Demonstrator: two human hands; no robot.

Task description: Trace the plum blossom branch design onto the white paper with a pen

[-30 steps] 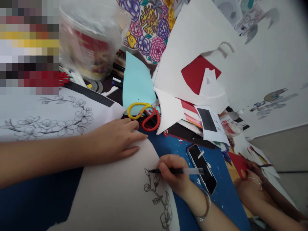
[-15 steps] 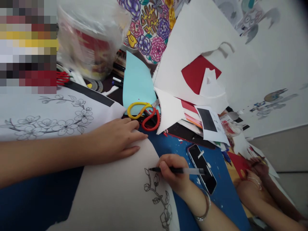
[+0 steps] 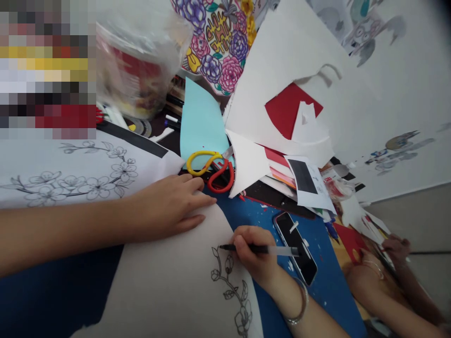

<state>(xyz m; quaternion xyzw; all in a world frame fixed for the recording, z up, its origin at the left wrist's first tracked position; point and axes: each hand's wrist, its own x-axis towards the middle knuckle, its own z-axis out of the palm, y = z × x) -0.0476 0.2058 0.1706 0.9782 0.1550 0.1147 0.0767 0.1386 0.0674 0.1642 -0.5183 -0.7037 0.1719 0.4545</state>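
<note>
My right hand [image 3: 255, 256] is closed around a black gel pen [image 3: 286, 250] with a clear end. Its tip rests at the top of a pencil-like flowering branch drawn along the right side of a white paper sheet [image 3: 165, 286]. A silver bangle circles the wrist. Flat on the upper part of that sheet lies my left hand [image 3: 169, 204], fingers stretched out and holding nothing. Just beyond its fingertips are scissors [image 3: 220, 183] with one yellow and one red handle. Under my left forearm and hand, a printed blossom outline sheet [image 3: 88, 164] is partly covered.
A smartphone [image 3: 298, 249] with paper scraps on it lies right of my right hand on the blue mat [image 3: 320, 263]. Beyond are light-blue paper [image 3: 202, 117], cut white and red card, and a plastic-wrapped tub [image 3: 137, 65]. Another person's hand [image 3: 396, 249] works at the far right.
The other person's hand at the right has lifted and shifted slightly rightward. My two hands and the pen have hardly moved.
</note>
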